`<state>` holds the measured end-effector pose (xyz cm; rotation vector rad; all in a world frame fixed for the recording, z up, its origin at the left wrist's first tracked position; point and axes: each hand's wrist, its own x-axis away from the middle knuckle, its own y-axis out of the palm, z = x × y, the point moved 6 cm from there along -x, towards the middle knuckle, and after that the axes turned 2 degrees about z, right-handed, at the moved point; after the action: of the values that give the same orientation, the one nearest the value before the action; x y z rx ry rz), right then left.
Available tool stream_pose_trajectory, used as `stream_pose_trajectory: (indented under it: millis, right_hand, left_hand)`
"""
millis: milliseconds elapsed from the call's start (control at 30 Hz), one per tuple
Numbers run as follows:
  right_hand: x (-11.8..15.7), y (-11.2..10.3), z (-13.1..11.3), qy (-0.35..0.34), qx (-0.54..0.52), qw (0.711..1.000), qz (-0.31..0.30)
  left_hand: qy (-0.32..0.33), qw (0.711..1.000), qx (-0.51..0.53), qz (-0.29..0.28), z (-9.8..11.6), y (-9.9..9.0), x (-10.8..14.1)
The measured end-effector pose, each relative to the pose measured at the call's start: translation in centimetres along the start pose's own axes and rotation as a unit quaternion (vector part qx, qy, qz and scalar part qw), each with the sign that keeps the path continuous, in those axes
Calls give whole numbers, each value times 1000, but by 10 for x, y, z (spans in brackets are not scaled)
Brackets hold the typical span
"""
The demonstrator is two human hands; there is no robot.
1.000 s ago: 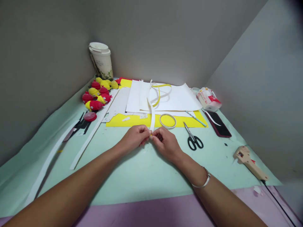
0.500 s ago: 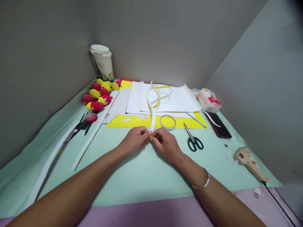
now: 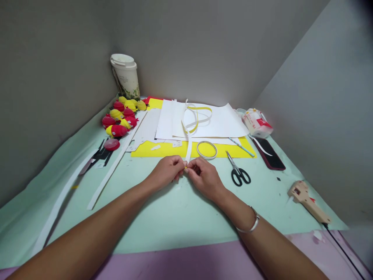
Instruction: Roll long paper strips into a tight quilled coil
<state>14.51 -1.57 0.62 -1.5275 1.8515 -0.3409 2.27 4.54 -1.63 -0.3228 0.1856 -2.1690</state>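
My left hand (image 3: 169,170) and my right hand (image 3: 203,175) meet at the middle of the table, fingertips pinched on the near end of a long paper strip (image 3: 189,147). The strip is white on one face and yellow on the other. Its far part curls in loops over the white sheets (image 3: 224,120). A bit of yellow shows between my fingertips; the rest of the held end is hidden. Just beyond my right hand lies a ring-shaped roll of tape (image 3: 206,150). Scissors (image 3: 237,171) with black handles rest to its right.
At left are red and yellow corrugated-paper shapes (image 3: 118,130), a lidded cup (image 3: 126,76) and long white strips (image 3: 115,165). Yellow corrugated paper (image 3: 145,151) lies under the sheets. On the right are a tissue pack (image 3: 257,122), a phone (image 3: 269,155) and a corded glue gun (image 3: 309,202).
The curled strip has shifted very slightly at its loops. Both hands keep their pinch in nearly the same place.
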Motion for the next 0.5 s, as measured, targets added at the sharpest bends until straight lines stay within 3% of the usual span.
stream_pose_trajectory:
  millis: [500]
  right_hand:
    - [0,1,2,2,21,1000,4]
  left_hand:
    - [20,997,-70,28,4,-3,2]
